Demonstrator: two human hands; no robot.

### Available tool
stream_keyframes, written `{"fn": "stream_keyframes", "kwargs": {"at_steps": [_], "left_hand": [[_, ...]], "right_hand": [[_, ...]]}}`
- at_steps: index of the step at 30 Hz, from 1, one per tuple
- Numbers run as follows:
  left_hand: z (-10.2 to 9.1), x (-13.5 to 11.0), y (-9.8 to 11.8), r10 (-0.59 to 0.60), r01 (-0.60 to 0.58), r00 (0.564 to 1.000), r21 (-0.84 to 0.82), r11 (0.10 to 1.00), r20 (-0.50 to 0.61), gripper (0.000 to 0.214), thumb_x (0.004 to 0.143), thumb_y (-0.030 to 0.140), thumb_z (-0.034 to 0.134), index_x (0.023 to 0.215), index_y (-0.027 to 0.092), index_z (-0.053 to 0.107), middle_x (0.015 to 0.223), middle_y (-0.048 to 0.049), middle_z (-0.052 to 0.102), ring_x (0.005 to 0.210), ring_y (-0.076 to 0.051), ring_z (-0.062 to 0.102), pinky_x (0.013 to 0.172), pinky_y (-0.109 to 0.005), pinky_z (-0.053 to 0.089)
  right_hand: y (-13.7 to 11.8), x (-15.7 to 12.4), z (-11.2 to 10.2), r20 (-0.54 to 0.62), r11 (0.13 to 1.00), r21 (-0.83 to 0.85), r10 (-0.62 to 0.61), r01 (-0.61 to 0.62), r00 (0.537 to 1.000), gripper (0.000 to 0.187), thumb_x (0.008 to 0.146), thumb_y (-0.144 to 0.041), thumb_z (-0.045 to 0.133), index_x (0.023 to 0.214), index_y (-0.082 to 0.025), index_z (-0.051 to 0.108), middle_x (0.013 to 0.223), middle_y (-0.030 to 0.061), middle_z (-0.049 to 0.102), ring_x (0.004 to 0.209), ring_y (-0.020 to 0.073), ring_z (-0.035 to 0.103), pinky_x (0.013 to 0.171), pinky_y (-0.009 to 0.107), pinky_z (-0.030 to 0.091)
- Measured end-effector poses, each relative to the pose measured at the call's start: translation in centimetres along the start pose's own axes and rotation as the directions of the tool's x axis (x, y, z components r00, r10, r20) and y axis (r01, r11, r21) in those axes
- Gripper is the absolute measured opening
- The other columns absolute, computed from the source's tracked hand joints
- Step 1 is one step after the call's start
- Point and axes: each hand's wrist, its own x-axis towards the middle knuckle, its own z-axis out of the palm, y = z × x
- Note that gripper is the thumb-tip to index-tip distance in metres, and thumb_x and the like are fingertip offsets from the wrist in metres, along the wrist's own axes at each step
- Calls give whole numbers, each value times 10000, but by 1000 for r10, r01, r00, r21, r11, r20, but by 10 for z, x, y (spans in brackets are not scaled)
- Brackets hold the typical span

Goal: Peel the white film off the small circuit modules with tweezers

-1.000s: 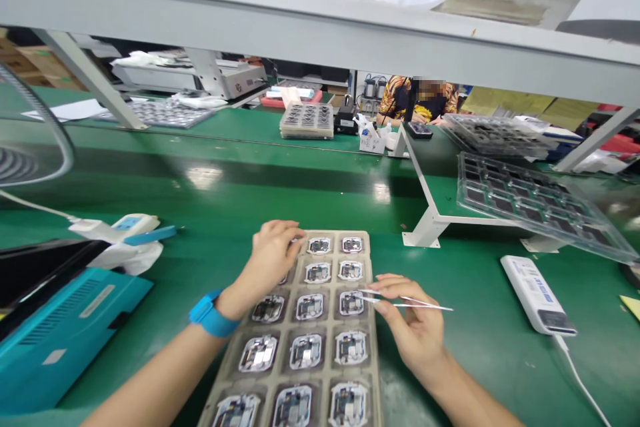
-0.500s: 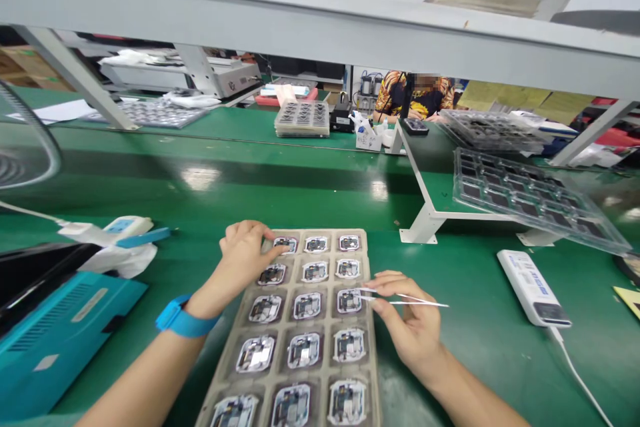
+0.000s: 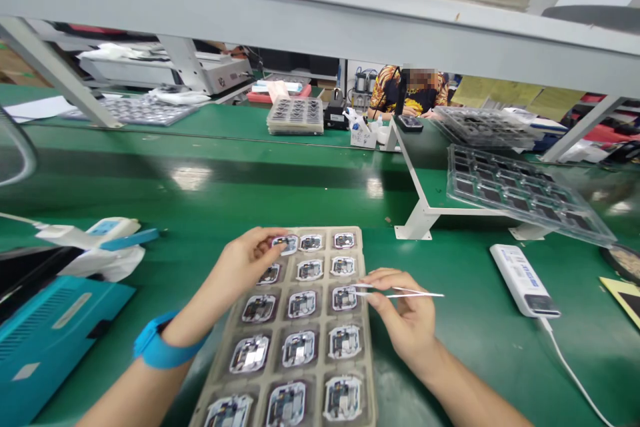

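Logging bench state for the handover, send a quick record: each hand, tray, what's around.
left hand: fingers on a small circuit module in the tray's top-left pocket
right hand: holds steel tweezers over the right column
tray: beige moulded, modules in three columns
left wrist: blue strap
rest: clear plastic tray, white corded unit, teal case, co-worker across the bench

The left hand (image 3: pixel 245 257) has turned toward the tray's (image 3: pixel 367 320) upper-left corner, fingertips now pinching the top-left circuit module (image 3: pixel 287 244).
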Motion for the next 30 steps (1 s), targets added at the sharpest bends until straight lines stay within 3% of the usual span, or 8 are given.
{"fn": "stream_keyframes", "kwargs": {"at_steps": [3, 4, 7, 9, 12, 17, 26, 30], "left_hand": [[13, -16, 29, -25, 51, 990, -189, 981, 140, 358, 802, 501, 580, 991, 203, 642, 751, -2, 641, 580, -170, 573, 555, -297, 486], [18, -22, 39, -77, 146, 974, -325, 935, 215, 332, 783, 483, 630, 973, 211, 624, 721, 19, 627, 541, -150, 542, 526, -279, 460], [33, -40, 68, -159, 405, 877, -521, 751, 453, 334, 761, 449, 718, 988, 221, 628, 641, 55, 589, 552, -138, 524, 517, -247, 406], [42, -50, 80, -167, 491, 832, -563, 664, 529, 404, 735, 430, 762, 1063, 214, 668, 696, 43, 625, 583, -134, 526, 540, -248, 403], [54, -62, 84, -150, 505, 830, -610, 610, 537, 449, 742, 415, 779, 1140, 214, 725, 829, 3, 700, 643, -134, 516, 593, -256, 411], [70, -69, 74, -186, 502, 853, -668, 549, 488, 445, 729, 427, 797, 1133, 241, 787, 823, -16, 732, 683, -153, 515, 643, -268, 416], [71, -70, 73, -199, 504, 859, -704, 500, 473, 427, 730, 550, 789, 1025, 245, 837, 981, -66, 783, 722, -173, 510, 587, -247, 407], [73, -67, 73, -224, 529, 846, -712, 461, 484, 470, 676, 563, 826, 1003, 226, 842, 945, -71, 786, 691, -159, 513, 560, -237, 388]], "right_hand": [[1, 1, -1, -79, 989, 113, 107, -97, 991, 84, 856, -232, 761, 936, -248, 741, 906, 34, 795, 860, 196, 768, 792, 322, 626], [1, 1, -1, -103, 979, 155, 149, -132, 983, 93, 848, -257, 773, 937, -247, 747, 909, 31, 795, 845, 192, 773, 777, 309, 629], [3, 3, -2, -134, 934, 255, 289, -249, 948, 115, 821, -312, 802, 902, -244, 757, 861, 14, 795, 790, 176, 776, 735, 273, 621], [3, 4, -2, -134, 908, 277, 361, -315, 923, 124, 798, -330, 821, 852, -241, 754, 812, -1, 786, 771, 166, 763, 731, 263, 605], [3, 5, -1, -137, 907, 217, 394, -361, 909, 141, 780, -339, 831, 805, -228, 748, 795, 2, 773, 780, 165, 734, 754, 269, 577], [4, 5, -1, -121, 920, 112, 387, -375, 914, 111, 801, -313, 805, 798, -220, 745, 792, 6, 762, 786, 165, 701, 764, 275, 542], [10, 2, 2, -71, 902, 171, 413, -396, 908, 154, 778, -328, 830, 788, -209, 733, 774, 15, 783, 753, 170, 725, 735, 282, 557], [7, 4, 3, -17, 922, 210, 337, -326, 941, 143, 801, -337, 815, 809, -226, 725, 805, 20, 799, 785, 185, 750, 757, 308, 585]]}}
